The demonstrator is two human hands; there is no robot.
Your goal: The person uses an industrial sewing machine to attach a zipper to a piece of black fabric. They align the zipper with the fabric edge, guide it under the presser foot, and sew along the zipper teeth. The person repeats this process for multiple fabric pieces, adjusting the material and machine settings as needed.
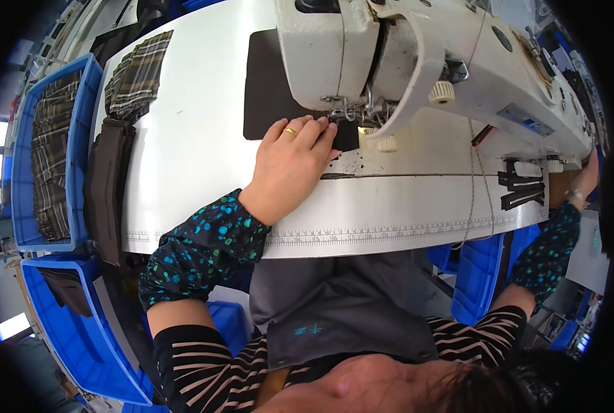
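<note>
My left hand (286, 168), a gold ring on one finger, lies on the dark brown piece (266, 82) under the white sewing machine (321, 48), its fingers resting flat, slightly bent, beside the metal presser foot (362, 113). My right hand (588, 172) reaches to the far right end of the machine; its fingers are mostly hidden there. Loose threads hang over the white table (204, 138). Short black strips (520, 193) lie near the table's right side.
Plaid fabric pieces (135, 72) and folded brown pieces (111, 186) lie along the table's left side. A blue bin (80, 138) of plaid fabric stands beside them; another blue bin (93, 351) sits lower left, with more blue bins (472, 289) under the table at right.
</note>
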